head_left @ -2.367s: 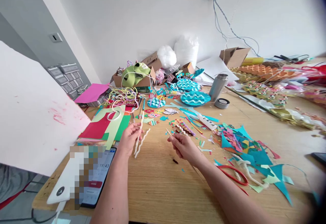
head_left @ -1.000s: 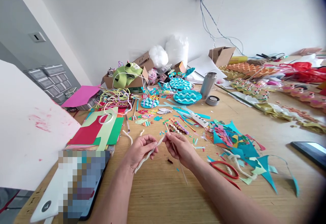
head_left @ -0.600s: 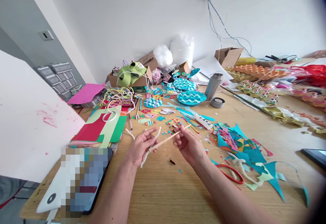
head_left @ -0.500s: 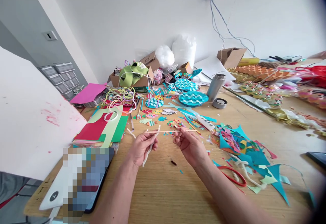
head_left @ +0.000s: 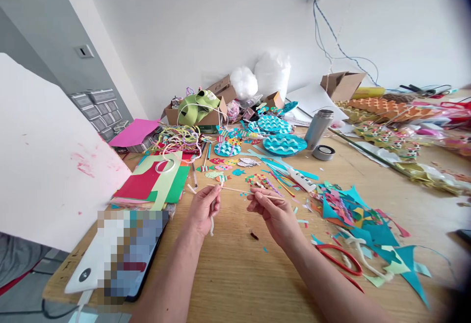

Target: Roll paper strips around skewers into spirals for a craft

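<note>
My left hand [head_left: 202, 210] is closed in a pinch on a white cord [head_left: 212, 226], whose tail hangs below my fingers and whose upper end pokes up beside the stick. A thin wooden stick [head_left: 235, 190] spans both hands, nearly level, its left end at my left fingertips. My right hand [head_left: 272, 211] grips the stick toward its other end, between thumb and fingers. Whether the cord is wrapped around the stick or only lies against it, I cannot tell. Beyond my hands lie small paper fish [head_left: 223, 167] and a white glue bottle [head_left: 302, 180].
Coloured paper scraps [head_left: 379, 230] and red-handled scissors [head_left: 340, 259] lie at right. Blue wavy paper plates [head_left: 284, 144] and a steel flask [head_left: 319, 129] stand farther back. Colour sheets [head_left: 140, 186], a phone [head_left: 140, 264] and a tilted white board [head_left: 47, 156] are at left.
My left fingers have closed in on the stick's left end with the cord. The stick now slopes slightly down to the right. The view has shifted a little left.
</note>
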`<move>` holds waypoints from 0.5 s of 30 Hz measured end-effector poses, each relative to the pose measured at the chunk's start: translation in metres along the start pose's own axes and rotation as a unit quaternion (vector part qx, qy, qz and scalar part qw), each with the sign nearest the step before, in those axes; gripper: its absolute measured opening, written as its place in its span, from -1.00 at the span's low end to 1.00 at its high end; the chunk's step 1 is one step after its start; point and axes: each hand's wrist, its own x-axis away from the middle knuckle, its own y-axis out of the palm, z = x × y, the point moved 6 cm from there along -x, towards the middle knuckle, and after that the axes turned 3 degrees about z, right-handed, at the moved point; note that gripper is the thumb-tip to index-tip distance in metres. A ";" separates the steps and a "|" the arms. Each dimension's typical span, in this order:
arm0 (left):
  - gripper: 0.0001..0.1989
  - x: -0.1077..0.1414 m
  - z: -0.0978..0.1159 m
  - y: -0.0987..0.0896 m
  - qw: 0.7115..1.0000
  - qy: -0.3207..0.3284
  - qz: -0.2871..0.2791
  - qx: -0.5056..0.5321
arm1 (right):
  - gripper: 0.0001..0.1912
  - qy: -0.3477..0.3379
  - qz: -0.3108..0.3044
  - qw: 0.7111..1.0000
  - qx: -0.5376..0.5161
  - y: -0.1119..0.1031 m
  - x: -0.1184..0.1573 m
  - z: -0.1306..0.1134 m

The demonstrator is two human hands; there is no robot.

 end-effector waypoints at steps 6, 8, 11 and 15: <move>-0.75 -0.005 0.005 -0.009 0.999 0.004 0.011 0.033 | -0.29 0.030 -0.026 0.998 -0.058 0.000 0.000 -0.012; -0.76 -0.004 0.004 -0.008 0.999 -0.017 -0.009 0.047 | -0.28 0.040 -0.014 0.997 -0.072 -0.004 -0.003 -0.014; -0.78 0.001 -0.002 0.002 0.996 -0.055 -0.057 0.031 | -0.59 0.049 -0.008 0.998 -0.025 -0.006 -0.006 -0.007; -0.78 0.014 -0.016 0.021 0.987 -0.097 -0.121 -0.042 | -0.74 0.035 -0.061 0.995 0.075 0.009 0.002 0.007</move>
